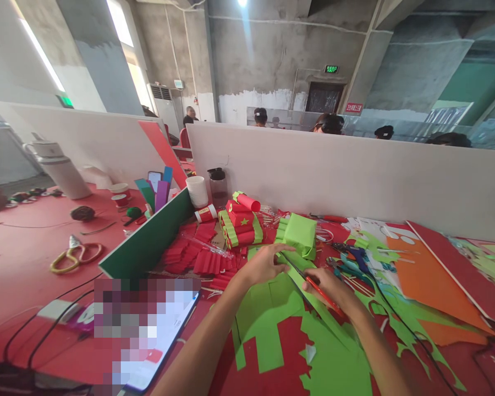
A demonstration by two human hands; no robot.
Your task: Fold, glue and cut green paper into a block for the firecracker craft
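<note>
My right hand [334,287] grips a pair of scissors [322,296] with orange-red handles. Their dark blades point up and left, lying along a strip of light green paper [299,258]. My left hand [264,265] pinches the upper left end of this paper, close to the blade tips. Below both hands spread cut green sheets [268,313] with jagged edges. Just beyond my fingers sits a green paper-wrapped block [300,232]. Left of it stands a red and green paper model [241,223] with a star on its front.
Folded red paper strips [209,263] lie left of my hands, beside a green divider board [148,236]. A phone [169,335] rests at lower left. Pliers [350,267], green scraps and orange card [424,269] are on the right. A white partition [334,176] closes off the back.
</note>
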